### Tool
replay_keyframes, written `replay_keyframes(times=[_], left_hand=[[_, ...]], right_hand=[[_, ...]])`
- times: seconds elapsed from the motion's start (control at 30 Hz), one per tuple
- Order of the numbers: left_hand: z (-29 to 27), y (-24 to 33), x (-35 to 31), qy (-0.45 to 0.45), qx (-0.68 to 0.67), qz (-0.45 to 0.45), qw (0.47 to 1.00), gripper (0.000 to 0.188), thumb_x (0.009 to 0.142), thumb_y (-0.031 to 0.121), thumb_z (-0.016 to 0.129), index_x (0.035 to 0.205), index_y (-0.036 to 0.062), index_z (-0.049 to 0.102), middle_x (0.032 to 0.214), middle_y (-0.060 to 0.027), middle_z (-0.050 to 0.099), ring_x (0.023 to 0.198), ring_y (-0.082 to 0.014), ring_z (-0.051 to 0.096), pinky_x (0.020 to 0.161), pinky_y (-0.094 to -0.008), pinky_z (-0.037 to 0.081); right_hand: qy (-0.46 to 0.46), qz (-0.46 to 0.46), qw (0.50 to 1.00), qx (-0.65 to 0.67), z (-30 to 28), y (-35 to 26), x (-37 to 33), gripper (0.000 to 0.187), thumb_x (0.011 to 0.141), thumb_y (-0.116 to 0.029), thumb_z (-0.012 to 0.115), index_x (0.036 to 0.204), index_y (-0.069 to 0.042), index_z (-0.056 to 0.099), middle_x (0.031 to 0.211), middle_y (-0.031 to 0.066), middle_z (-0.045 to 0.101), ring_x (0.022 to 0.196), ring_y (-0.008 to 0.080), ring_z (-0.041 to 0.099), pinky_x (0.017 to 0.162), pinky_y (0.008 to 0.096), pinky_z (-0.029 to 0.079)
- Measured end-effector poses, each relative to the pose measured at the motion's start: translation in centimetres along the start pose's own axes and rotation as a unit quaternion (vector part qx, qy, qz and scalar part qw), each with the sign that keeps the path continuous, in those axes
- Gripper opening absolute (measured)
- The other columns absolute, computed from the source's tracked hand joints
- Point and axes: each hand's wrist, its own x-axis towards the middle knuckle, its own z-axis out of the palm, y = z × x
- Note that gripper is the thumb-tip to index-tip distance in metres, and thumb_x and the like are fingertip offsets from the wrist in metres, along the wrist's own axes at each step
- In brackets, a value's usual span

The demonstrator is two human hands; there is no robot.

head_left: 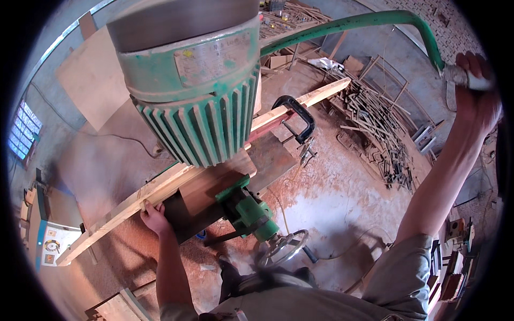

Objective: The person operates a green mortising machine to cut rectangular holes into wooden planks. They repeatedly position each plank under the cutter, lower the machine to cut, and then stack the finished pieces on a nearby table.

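Observation:
A long pale wooden beam point(120, 207) lies slantwise on the machine's fence, from lower left to upper right. My left hand point(154, 216) grips the beam's near edge with its fingers, left of the machine. Far out to the right, my raised right hand point(478, 101) is closed around the wrapped grip of a bent green lever point(369, 18). This lever runs to the machine's large green motor point(193, 101), whose ribbed body hides the beam's middle and any tool there. A black C-clamp point(306, 122) is fixed at the beam's farther part.
Under the motor sit a wooden block point(217, 182) and a green vise point(251, 214) with a metal handwheel point(284, 249). Wood strips point(375, 134) are heaped at the right. A grey-blue cabinet point(53, 224) with a control panel stands left. Sawdust point(326, 166) covers parts of the floor.

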Motion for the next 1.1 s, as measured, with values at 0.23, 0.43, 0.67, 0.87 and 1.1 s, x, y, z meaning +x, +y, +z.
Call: replay_keyframes(times=[0.23,0.43,0.67,0.87,1.1], left_hand=[[0.0,0.1,0.0,0.02,0.002,-0.003,1.0,0.033,0.088,0.029,0.056,0.106,0.0034,0.047,0.091,-0.0063,0.058,0.071,-0.0149,0.059,0.061,-0.0253,0.049],[-0.2,-0.3,0.3,0.016,0.003,0.001,1.0,0.031,0.088,0.028,0.056,0.104,0.0034,0.047,0.09,-0.0062,0.059,0.069,-0.0148,0.059,0.061,-0.0258,0.049],[0.1,-0.2,0.1,0.013,-0.006,-0.001,1.0,0.031,0.088,0.028,0.056,0.104,0.0034,0.047,0.091,-0.0065,0.059,0.069,-0.015,0.059,0.06,-0.0265,0.049],[0.1,0.4,-0.3,0.022,0.018,-0.01,1.0,0.033,0.089,0.029,0.055,0.108,0.0037,0.046,0.094,-0.007,0.058,0.073,-0.0161,0.059,0.063,-0.0276,0.048],[0.4,0.6,-0.4,0.014,0.023,-0.015,1.0,0.039,0.089,0.029,0.054,0.113,0.0003,0.042,0.099,-0.0106,0.056,0.076,-0.02,0.059,0.071,-0.0315,0.05]], right_hand=[[0.059,-0.03,0.997,0.029,-1.8,0.7,-3.9,0.029,0.073,-0.024,0.062,0.066,-0.009,0.039,0.063,0.0019,0.034,0.062,0.016,0.034,0.065,0.0341,0.029],[0.071,-0.061,0.995,0.047,-3.3,1.5,-7.5,0.039,0.067,-0.03,0.074,0.067,-0.01,0.04,0.063,-0.001,0.034,0.061,0.0139,0.034,0.064,0.0336,0.029],[0.055,-0.07,0.994,0.065,-6.0,1.9,-11.2,0.037,0.067,-0.038,0.076,0.072,-0.013,0.05,0.064,-0.0032,0.038,0.06,0.013,0.036,0.063,0.0337,0.029],[0.061,-0.073,0.992,0.088,-7.8,3.6,-16.5,0.035,0.071,-0.039,0.074,0.076,-0.016,0.049,0.064,-0.0039,0.04,0.061,0.0123,0.038,0.066,0.032,0.03],[0.079,-0.055,0.994,0.042,-8.9,4.7,-22.3,0.034,0.078,-0.044,0.066,0.083,-0.016,0.048,0.069,-0.0028,0.042,0.069,0.0149,0.041,0.075,0.037,0.035]])
